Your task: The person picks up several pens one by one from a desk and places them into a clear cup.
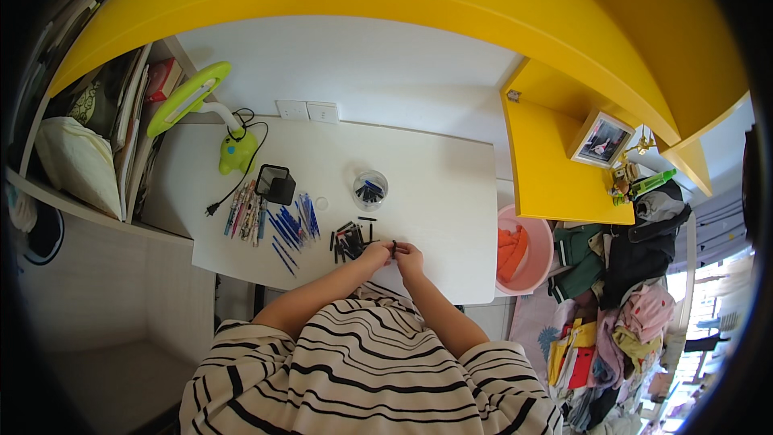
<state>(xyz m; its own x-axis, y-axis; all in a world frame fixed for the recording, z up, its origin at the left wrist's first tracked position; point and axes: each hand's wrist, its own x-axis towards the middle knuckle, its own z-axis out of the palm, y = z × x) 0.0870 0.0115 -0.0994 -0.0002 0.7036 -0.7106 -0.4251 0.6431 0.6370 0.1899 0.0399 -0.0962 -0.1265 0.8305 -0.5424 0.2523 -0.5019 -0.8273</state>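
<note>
Both hands meet over the front of a white desk. A small dark piece, perhaps a pen cap, is between my left hand and my right hand, the fingers of both closed around it. Just left of them lies a pile of short black pieces that look like pen caps or cartridges. Behind it, a clear round container holds black and blue pieces of the same sort. Further left are blue pens in a group and a row of multicoloured pens.
A black mesh pen holder lies near a green desk lamp, whose cord and plug trail over the desk. Yellow shelving overhangs the right side, above a pink basin and heaped clothes.
</note>
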